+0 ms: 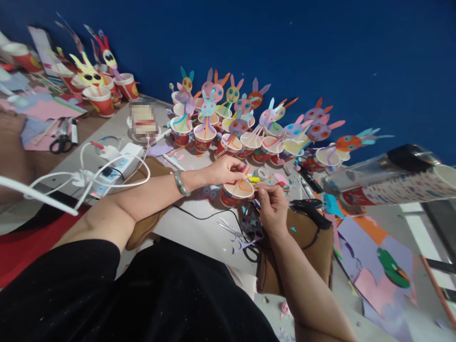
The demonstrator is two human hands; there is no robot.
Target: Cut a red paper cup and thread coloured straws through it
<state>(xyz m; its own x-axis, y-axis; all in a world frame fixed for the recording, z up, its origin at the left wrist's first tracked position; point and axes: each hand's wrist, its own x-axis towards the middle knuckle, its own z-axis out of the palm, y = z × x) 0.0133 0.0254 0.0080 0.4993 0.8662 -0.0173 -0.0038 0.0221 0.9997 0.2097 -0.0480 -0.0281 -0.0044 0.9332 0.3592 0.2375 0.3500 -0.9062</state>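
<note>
A red-and-white paper cup (233,198) stands upright in front of me, its mouth open towards me. A thin orange strip (245,186) curves inside it near the far right rim. My left hand (225,170) reaches over the cup's far left rim, fingers closed in a pinch; what lies between the fingertips is too small to make out. At the right rim, my right hand (273,205) has thumb and forefinger closed on a thin orange strip that runs towards the cup. Behind the cup lie a yellow marker (253,180) and a tape roll (262,173).
Several paper cups with rabbit-faced figures (208,107) line the blue wall. Scissors (251,249) and paper scraps lie below my hands. A hot glue gun (311,209) rests on the right, near a clear bottle (370,168). A power strip (119,170) with white cables sits left.
</note>
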